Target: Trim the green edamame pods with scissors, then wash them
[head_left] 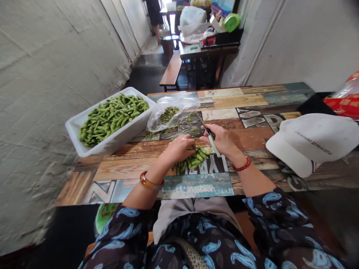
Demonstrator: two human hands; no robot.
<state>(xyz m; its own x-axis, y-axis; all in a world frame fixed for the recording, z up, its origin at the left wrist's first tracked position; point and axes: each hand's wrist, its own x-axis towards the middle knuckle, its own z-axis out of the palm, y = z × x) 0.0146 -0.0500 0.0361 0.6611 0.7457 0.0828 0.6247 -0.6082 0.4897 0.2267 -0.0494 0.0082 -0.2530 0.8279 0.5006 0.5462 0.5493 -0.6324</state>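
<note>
My left hand (182, 147) has its fingers curled down into a small pile of green edamame pods (196, 158) on the table, gripping at the pods; its fingertips are partly hidden. To the right of it, my right hand (220, 139) is closed around what looks like scissors (213, 145), with a pale green handle and a thin dark blade pointing away from me. Small green clippings (190, 129) lie scattered beyond both hands. A clear plastic bag (154, 121) with more clippings inside lies open behind them. At the left, a white tub (113, 145) is heaped with edamame pods (117, 116).
The patchwork-patterned table (196, 185) runs across in front of me. On its right lie a white cap (311, 136) and a red package (346, 99). Beyond stand a wooden bench (171, 69) and a cluttered second table (210, 50). A person (154, 16) stands far back. Walls flank both sides.
</note>
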